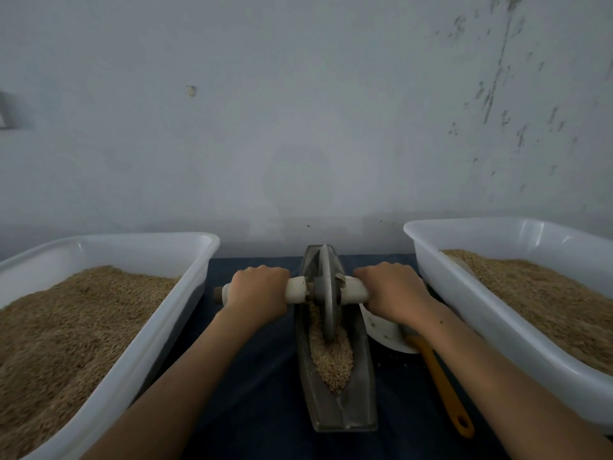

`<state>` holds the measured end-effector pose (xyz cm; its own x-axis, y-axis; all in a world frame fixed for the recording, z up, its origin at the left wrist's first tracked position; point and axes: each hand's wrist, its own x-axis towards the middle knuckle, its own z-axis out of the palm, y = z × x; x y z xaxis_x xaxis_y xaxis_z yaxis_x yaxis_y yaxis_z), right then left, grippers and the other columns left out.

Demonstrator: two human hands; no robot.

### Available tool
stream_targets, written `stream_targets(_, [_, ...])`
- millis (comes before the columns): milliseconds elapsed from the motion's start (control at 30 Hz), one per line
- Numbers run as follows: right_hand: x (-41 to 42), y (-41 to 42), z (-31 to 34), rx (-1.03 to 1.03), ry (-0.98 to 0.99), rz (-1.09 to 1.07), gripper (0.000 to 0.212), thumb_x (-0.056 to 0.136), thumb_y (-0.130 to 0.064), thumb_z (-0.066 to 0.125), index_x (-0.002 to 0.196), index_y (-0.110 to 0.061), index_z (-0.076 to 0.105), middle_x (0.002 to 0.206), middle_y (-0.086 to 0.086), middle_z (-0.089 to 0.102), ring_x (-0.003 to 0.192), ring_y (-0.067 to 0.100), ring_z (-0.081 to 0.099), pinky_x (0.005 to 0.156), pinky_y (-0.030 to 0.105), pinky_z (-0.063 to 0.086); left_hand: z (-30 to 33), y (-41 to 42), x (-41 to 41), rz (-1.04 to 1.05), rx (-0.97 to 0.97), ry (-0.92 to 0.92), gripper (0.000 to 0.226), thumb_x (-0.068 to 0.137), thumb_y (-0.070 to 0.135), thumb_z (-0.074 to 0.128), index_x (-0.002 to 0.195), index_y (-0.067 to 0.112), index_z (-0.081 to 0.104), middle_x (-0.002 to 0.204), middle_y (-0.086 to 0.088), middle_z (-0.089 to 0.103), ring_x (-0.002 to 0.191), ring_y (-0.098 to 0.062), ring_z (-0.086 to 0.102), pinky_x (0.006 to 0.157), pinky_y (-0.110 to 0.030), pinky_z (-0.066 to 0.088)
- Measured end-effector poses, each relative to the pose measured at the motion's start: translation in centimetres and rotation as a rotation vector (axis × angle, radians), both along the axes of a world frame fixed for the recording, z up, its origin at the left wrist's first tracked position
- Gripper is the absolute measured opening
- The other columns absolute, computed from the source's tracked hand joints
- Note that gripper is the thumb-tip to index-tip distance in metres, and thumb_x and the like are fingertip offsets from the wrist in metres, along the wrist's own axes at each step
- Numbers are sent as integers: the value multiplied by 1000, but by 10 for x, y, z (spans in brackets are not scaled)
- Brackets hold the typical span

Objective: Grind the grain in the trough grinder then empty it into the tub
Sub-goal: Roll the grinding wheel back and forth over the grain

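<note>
A: Well, from the head camera, what do the hands hold?

B: The left hand (257,288) grips the white handle (297,289) on the left side of the wheel (326,293). The right hand (393,290) grips the same bar on the right side. Both fists are wrapped around it, one on each side, with the wheel between them.

A: And where is the grain?

B: The grain (330,358) lies in the metal trough (335,413), mostly in the near half, in front of the wheel. The trough stands on the dark cloth (252,393), between the two arms.

A: Which way does the trough run?

B: Its long axis runs away from the person, toward the wall (298,111). The handle crosses it, left to right. So, I think, the wheel must roll forward and back, toward the body to reach the grain.

A: Which tub is nearer?

B: The left tub (185,293) and the right tub (441,270) are both just beside, and both contain grain. I cannot tell which one receives it. A white bowl (384,333) and an orange tool (444,393) lie under the right arm.
</note>
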<state>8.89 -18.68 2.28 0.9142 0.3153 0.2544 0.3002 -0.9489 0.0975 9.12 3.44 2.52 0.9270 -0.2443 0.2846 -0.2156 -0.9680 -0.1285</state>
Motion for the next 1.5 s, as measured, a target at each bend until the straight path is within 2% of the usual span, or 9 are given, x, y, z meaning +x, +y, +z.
stream_targets(133, [-4, -1, 14, -26, 272, 5, 24, 82, -22, 63, 105, -28, 61, 96, -2, 65, 83, 16, 60, 66, 29, 44, 8, 2, 0, -21, 58, 184, 32, 80, 35, 64, 110, 22, 58, 89, 5, 57, 76, -13, 49, 68, -30, 37])
stream_targets(300, [-8, -2, 21, 17, 473, -18, 42, 81, -22, 70, 122, -23, 59, 104, 0, 65, 92, 17, 61, 78, 30, 51, 12, 3, -1, -27, 45, 341, 39, 77, 34, 68, 113, 22, 58, 84, 6, 53, 77, -14, 52, 69, -30, 39])
stream_targets(433, [-5, 0, 14, -25, 302, -23, 27, 82, -22, 64, 109, -27, 62, 91, -3, 63, 80, 16, 60, 61, 27, 43, 7, 2, 0, -27, 39, 182, 31, 80, 34, 65, 109, 24, 58, 88, 5, 58, 79, -15, 54, 67, -30, 38])
stream_targets(633, [0, 3, -1, -1, -85, -2, 10, 86, -23, 57, 93, -30, 52, 90, -2, 64, 81, 20, 60, 63, 30, 34, -2, 4, 3, -25, -56, 20, 19, 84, 31, 59, 103, 27, 55, 98, 3, 63, 89, -19, 60, 68, -31, 37])
stream_targets(733, [-3, 2, 3, -28, -32, 8, 12, 86, -23, 57, 96, -30, 56, 92, -2, 65, 81, 20, 60, 63, 29, 35, 0, 5, 4, -29, -16, 89, 27, 84, 33, 61, 109, 25, 56, 101, 2, 63, 92, -18, 60, 71, -30, 39])
stream_targets(1000, [-10, -4, 22, 40, 486, -20, 38, 81, -22, 71, 117, -24, 59, 100, -3, 63, 89, 14, 59, 71, 27, 45, 14, 3, -2, -31, 58, 315, 39, 78, 33, 68, 114, 21, 58, 100, 1, 63, 85, -17, 57, 71, -30, 41])
stream_targets(1133, [-9, -3, 19, 30, 415, -27, 32, 81, -22, 68, 113, -26, 61, 101, -2, 65, 90, 16, 61, 72, 30, 48, 9, 2, -1, -39, 50, 151, 31, 81, 33, 63, 111, 25, 58, 98, 3, 63, 82, -15, 56, 68, -30, 38])
stream_targets(1333, [-6, 0, 5, -12, -37, 21, 8, 87, -25, 56, 93, -30, 55, 90, -3, 65, 82, 19, 61, 63, 29, 34, -1, 4, 3, -22, -40, 1, 21, 83, 32, 59, 103, 28, 55, 98, 4, 63, 89, -18, 59, 67, -30, 37])
stream_targets(1500, [-10, -1, 15, -28, 184, 10, 23, 83, -22, 62, 105, -28, 61, 95, -2, 65, 87, 18, 62, 63, 28, 40, 5, 5, 1, -26, 22, 144, 29, 81, 33, 62, 109, 26, 59, 97, 3, 63, 83, -15, 56, 68, -31, 38])
